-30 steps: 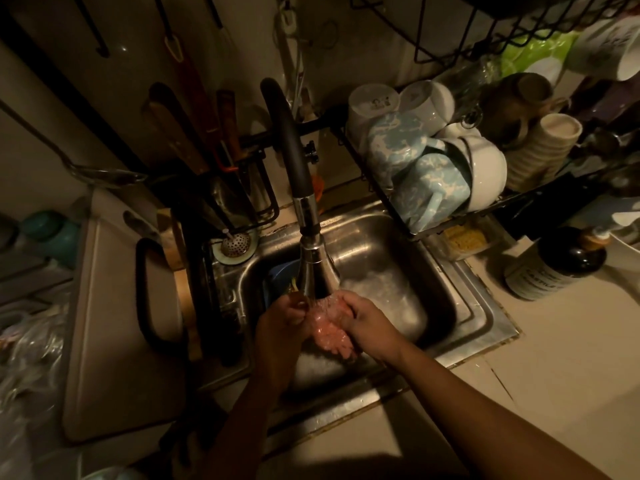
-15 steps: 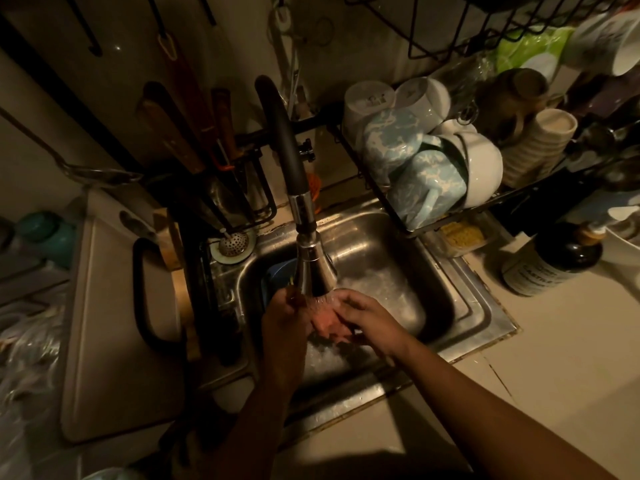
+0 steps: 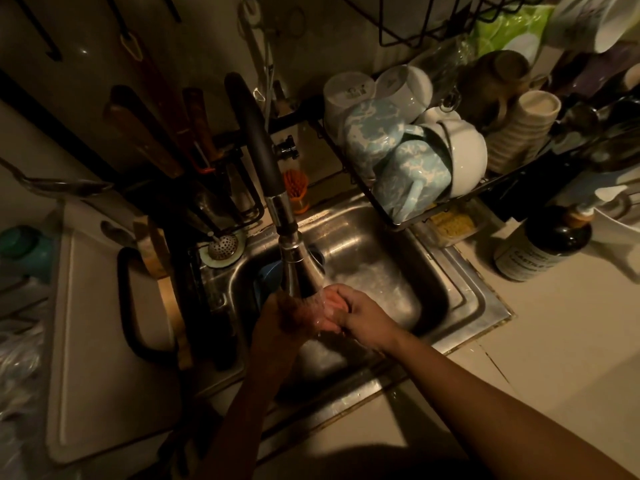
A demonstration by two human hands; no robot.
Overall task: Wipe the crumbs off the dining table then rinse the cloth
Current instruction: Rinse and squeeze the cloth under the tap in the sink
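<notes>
**Cloth under running faucet, both hands on it**

Writing: the dark bottle [image 3: 542, 245] on the counter right of the sink [image 3: 460, 296] carries a pale label; the word "CASTILE" is legible, the lines under it are too small to read. A white mug [image 3: 348, 93] upturned in the rack [image 3: 460, 199] has a printed mark on its base, not readable.

Cloth [image 3: 329, 306]: pink, wet, bunched, held over the basin directly under the spray head [image 3: 299, 268], with water falling onto it.

Right hand [image 3: 369, 318]: fingers curled round the right end of the cloth, gripping.
Left hand [image 3: 280, 317]: motion-blurred, closed in a fist on the left end of the cloth.

Surroundings: the black faucet [image 3: 258, 147] arches forward over the basin, and its head hides part of the left hand's knuckles. The rack overhangs the sink's back right corner, holding two blue-patterned mugs [image 3: 412, 174], a white bowl [image 3: 465, 157] and a ribbed cup [image 3: 526, 126]. A yellow sponge [image 3: 452, 221] lies below the rack. An orange brush [image 3: 296, 188] stands behind the faucet. A strainer [image 3: 223, 245] sits on the left ledge. A pale board [image 3: 104, 358] lies left of the sink, a ladle [image 3: 62, 187] above it.
</notes>
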